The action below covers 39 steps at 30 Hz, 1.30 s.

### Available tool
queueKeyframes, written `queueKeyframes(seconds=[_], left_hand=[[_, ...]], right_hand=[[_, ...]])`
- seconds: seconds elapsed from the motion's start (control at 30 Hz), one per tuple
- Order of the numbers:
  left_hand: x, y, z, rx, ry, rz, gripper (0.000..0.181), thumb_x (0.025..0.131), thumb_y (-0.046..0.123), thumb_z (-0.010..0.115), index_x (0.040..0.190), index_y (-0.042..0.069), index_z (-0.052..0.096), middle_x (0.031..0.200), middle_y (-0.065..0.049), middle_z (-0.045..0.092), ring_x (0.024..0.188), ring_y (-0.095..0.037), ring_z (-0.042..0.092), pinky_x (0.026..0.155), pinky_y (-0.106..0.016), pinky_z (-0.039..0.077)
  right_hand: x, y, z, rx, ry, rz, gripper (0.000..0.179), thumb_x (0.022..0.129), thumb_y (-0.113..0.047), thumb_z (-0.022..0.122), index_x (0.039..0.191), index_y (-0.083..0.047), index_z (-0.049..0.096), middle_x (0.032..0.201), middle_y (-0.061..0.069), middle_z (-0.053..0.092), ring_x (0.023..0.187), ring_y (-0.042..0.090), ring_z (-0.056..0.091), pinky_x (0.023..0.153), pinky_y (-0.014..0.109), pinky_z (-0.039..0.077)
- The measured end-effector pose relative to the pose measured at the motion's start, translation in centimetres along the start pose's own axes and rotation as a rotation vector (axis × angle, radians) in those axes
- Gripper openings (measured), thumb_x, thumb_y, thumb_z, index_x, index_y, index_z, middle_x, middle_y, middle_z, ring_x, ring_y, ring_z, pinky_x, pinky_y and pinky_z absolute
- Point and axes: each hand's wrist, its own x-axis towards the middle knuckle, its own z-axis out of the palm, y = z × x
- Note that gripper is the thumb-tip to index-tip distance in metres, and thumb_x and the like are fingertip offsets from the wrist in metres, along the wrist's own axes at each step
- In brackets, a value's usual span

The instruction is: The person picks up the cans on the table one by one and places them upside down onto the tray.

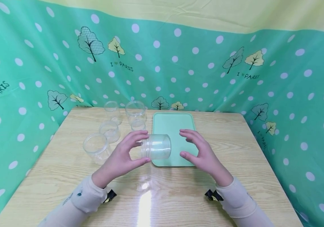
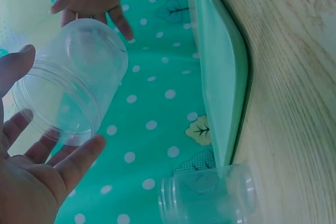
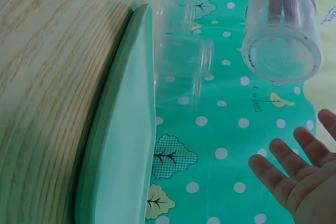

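A clear plastic jar [image 1: 160, 146] is held sideways in the air over the green tray [image 1: 176, 122]. My left hand [image 1: 122, 154] grips it round the open, ridged mouth, thumb below and fingers above in the head view. In the left wrist view the jar [image 2: 100, 51] looks see-through, with nothing visible inside. My right hand [image 1: 202, 153] hovers past the jar's base, apart from it, thumb and fingers spread and holding nothing. The right wrist view shows the jar's round base [image 3: 283, 56] facing the right hand [image 3: 310, 187].
Several other clear jars stand left of the tray, among them a wide one [image 1: 96, 146], a short one [image 1: 109, 131] and a tall one at the back [image 1: 135, 108]. The wooden table [image 1: 221, 132] meets a green dotted curtain [image 1: 176, 72] behind and at both sides.
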Motion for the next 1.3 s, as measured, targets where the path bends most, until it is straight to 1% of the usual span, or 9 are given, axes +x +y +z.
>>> queueKeyframes(seconds=[0.2, 0.3, 0.4, 0.53, 0.7, 0.9, 1.0, 1.17, 1.3], left_hand=[[0.0, -0.2, 0.3, -0.101, 0.0, -0.031, 0.069, 0.08, 0.013, 0.089, 0.141, 0.015, 0.056, 0.15, -0.004, 0.049, 0.138, -0.022, 0.049, 0.101, -0.049, 0.056], [0.1, -0.3, 0.4, -0.131, -0.005, -0.043, 0.069, 0.08, 0.012, 0.089, 0.141, 0.016, 0.055, 0.15, -0.002, 0.048, 0.138, -0.022, 0.049, 0.102, -0.046, 0.055], [0.0, -0.3, 0.4, -0.159, -0.004, -0.051, 0.071, 0.08, 0.01, 0.089, 0.141, 0.017, 0.055, 0.15, -0.002, 0.049, 0.139, -0.021, 0.049, 0.102, -0.042, 0.056], [-0.1, -0.5, 0.5, -0.19, 0.003, -0.048, 0.071, 0.08, 0.006, 0.089, 0.142, 0.015, 0.055, 0.15, -0.004, 0.049, 0.14, -0.021, 0.048, 0.101, -0.038, 0.056], [-0.2, -0.6, 0.9, -0.241, 0.012, -0.046, 0.071, 0.079, 0.002, 0.087, 0.141, 0.012, 0.054, 0.15, -0.009, 0.05, 0.141, -0.021, 0.046, 0.1, -0.038, 0.057], [-0.3, -0.4, 1.3, -0.302, 0.0, -0.064, 0.07, 0.079, 0.0, 0.087, 0.141, 0.011, 0.055, 0.15, -0.006, 0.049, 0.141, -0.02, 0.047, 0.1, -0.04, 0.057], [-0.3, -0.4, 1.4, -0.318, -0.003, -0.06, 0.07, 0.079, 0.0, 0.087, 0.14, 0.011, 0.055, 0.15, -0.005, 0.049, 0.14, -0.021, 0.047, 0.1, -0.041, 0.057], [-0.3, -0.3, 1.6, -0.378, -0.008, -0.066, 0.07, 0.079, -0.005, 0.085, 0.14, 0.008, 0.054, 0.151, -0.007, 0.048, 0.139, -0.021, 0.049, 0.1, -0.042, 0.057], [-0.3, -0.2, 1.8, -0.408, -0.009, -0.089, 0.071, 0.08, -0.006, 0.084, 0.141, 0.008, 0.052, 0.152, -0.007, 0.048, 0.137, -0.021, 0.05, 0.101, -0.041, 0.057]], right_hand=[[0.1, 0.0, 0.3, 0.122, -0.004, -0.039, 0.074, 0.081, 0.004, 0.082, 0.148, -0.006, 0.05, 0.152, 0.011, 0.05, 0.137, 0.025, 0.051, 0.106, 0.052, 0.051], [0.2, 0.1, 0.4, 0.176, -0.024, -0.062, 0.073, 0.082, 0.004, 0.08, 0.148, -0.002, 0.048, 0.153, 0.012, 0.048, 0.138, 0.028, 0.05, 0.106, 0.052, 0.051], [0.2, 0.1, 0.6, 0.205, -0.045, -0.069, 0.07, 0.086, 0.001, 0.079, 0.149, -0.002, 0.047, 0.154, 0.012, 0.047, 0.14, 0.028, 0.049, 0.107, 0.05, 0.051], [0.2, 0.2, 0.9, 0.225, -0.061, -0.068, 0.068, 0.089, -0.005, 0.078, 0.149, -0.004, 0.047, 0.155, 0.012, 0.046, 0.141, 0.028, 0.047, 0.108, 0.049, 0.051], [0.2, 0.1, 1.4, 0.257, -0.062, -0.067, 0.07, 0.087, -0.001, 0.079, 0.149, -0.004, 0.047, 0.155, 0.014, 0.045, 0.142, 0.029, 0.045, 0.108, 0.05, 0.05], [-0.1, 0.1, 2.1, 0.278, -0.082, -0.082, 0.072, 0.087, -0.004, 0.081, 0.15, -0.006, 0.046, 0.157, 0.014, 0.042, 0.145, 0.029, 0.041, 0.109, 0.051, 0.049], [-0.2, 0.0, 2.3, 0.287, -0.079, -0.094, 0.075, 0.085, -0.002, 0.082, 0.15, -0.006, 0.045, 0.157, 0.016, 0.041, 0.145, 0.029, 0.041, 0.109, 0.053, 0.048], [-0.2, -0.3, 2.4, 0.313, -0.074, -0.125, 0.08, 0.08, 0.005, 0.083, 0.15, -0.001, 0.044, 0.157, 0.02, 0.039, 0.145, 0.031, 0.041, 0.108, 0.057, 0.048], [-0.2, -0.6, 2.4, 0.311, -0.075, -0.134, 0.08, 0.079, 0.006, 0.083, 0.149, 0.0, 0.044, 0.157, 0.021, 0.038, 0.144, 0.031, 0.042, 0.108, 0.051, 0.05]])
